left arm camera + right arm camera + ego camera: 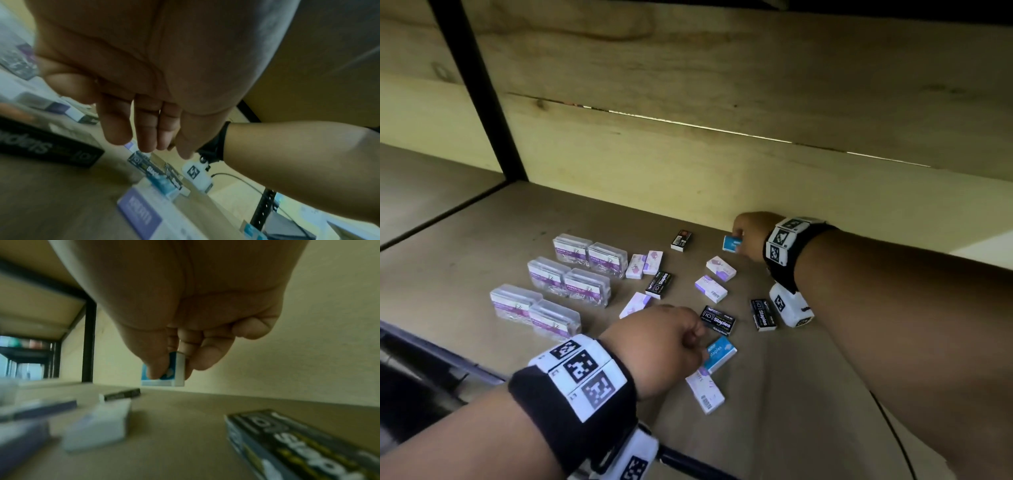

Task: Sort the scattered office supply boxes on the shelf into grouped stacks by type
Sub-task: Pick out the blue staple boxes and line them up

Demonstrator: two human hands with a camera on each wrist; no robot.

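Small boxes lie scattered on a brown shelf (pixel 808 394). My right hand (pixel 738 240) (pixel 170 369) pinches a blue staples box (pixel 731 244) (pixel 158 382) between thumb and fingers, just above the shelf near the back wall. My left hand (pixel 700 346) (pixel 156 146) hovers over a second blue staples box (pixel 720 353) (pixel 162 183) with fingers relaxed and holding nothing. Black staples boxes (pixel 718 320) (pixel 763 314) (pixel 659 284) and white-purple boxes (pixel 720 269) (pixel 710 288) (pixel 704 394) lie between my hands.
Several clear paper clip boxes (pixel 571 250) stand grouped in pairs at the left. Another black box (pixel 681 240) lies toward the back. A black upright post (pixel 472 85) stands at the back left, and a wooden back wall (pixel 722 85) closes the shelf.
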